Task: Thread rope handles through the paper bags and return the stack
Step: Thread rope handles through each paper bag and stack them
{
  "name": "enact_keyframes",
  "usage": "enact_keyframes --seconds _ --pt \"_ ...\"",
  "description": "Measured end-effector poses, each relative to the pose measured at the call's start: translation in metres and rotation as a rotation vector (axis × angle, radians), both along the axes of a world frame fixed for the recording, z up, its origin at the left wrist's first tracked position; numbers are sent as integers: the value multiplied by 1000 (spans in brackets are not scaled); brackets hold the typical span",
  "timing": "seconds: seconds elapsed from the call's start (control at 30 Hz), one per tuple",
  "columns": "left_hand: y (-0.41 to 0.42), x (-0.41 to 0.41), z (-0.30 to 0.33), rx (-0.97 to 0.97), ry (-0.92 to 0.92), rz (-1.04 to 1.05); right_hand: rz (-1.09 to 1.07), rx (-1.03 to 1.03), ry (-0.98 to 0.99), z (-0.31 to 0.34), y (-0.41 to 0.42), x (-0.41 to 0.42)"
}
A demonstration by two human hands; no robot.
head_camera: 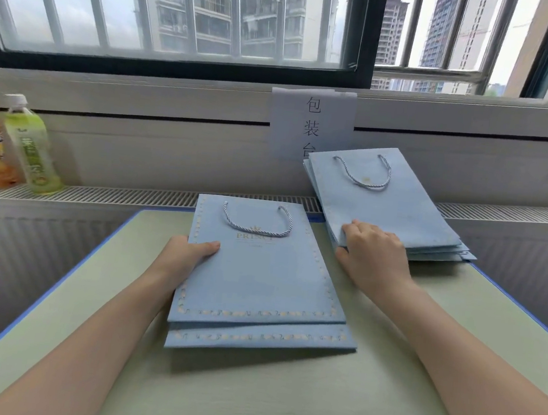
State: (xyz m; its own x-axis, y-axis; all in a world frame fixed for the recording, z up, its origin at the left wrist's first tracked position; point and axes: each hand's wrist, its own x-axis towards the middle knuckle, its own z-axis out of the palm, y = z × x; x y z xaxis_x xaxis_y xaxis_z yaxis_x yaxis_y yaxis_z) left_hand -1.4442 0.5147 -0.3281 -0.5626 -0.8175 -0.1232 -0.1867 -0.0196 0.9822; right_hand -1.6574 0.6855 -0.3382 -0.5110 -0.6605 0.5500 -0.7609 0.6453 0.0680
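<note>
— Left hand (191, 253)?
— Reaching forward along a straight forearm, gripping the left edge of the near paper bags (259, 273): thumb lying flat on top, pointing right, other fingers tucked under and hidden.
— Right hand (375, 254)?
— Angled forward and left, knuckles up, fingers (361, 229) curled onto the near left corner of the stack of bags (389, 211); thumb low beside that corner, close to the surface (280, 402). Pinching the edge or only pressing on it: cannot tell.
— Around the fingers?
— Beyond the right fingertips, a paper sign (311, 124) taped to the wall under the window (184, 14), partly covered by the stack's far corner. Far left of the left thumb, two drink bottles (14, 145), one orange and one green, upright on the radiator grille (100, 192). Nothing lying between the two hands but bare surface.
— Bags' direction?
— Near pair lying flat, one on the other, lower one sticking out toward the viewer; long axis running away from the body, rope handle (258, 221) at the far end, just past the left thumb. Stack to the right also flat, long axis tilted leftward at the far end, top bag's rope loop (363, 172) beyond the right fingers.
</note>
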Motion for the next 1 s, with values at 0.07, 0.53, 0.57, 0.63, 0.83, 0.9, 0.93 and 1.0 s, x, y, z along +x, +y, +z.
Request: enact_keyframes --seconds 0.07,0.53,0.57,0.63,0.83,0.9,0.93,1.0 --pt "0 -1 0 -5 5 4 49 -72 87 5 3 1" --pt "-8 -2 -1 86 144 -35 911 -13 306 -7 -18 120" --pt "-8 -2 -2 38 110 -39 982 11 222 -10 -19 125" --pt "-10 -1 -7 -21 59 -12 1083 -16 32 -9 -17 124" --pt "-26 6 -7 -57 22 105 445 -199 -37 15 -15 35" --pt "-31 9 -8 -85 1 129 208 11 -169 8 -3 6" --pt "-33 10 -10 -112 -19 141 142 104 -207 4 5 -3" --pt "-34 10 -11 -170 -72 155 102 171 -213 -3 12 -11"
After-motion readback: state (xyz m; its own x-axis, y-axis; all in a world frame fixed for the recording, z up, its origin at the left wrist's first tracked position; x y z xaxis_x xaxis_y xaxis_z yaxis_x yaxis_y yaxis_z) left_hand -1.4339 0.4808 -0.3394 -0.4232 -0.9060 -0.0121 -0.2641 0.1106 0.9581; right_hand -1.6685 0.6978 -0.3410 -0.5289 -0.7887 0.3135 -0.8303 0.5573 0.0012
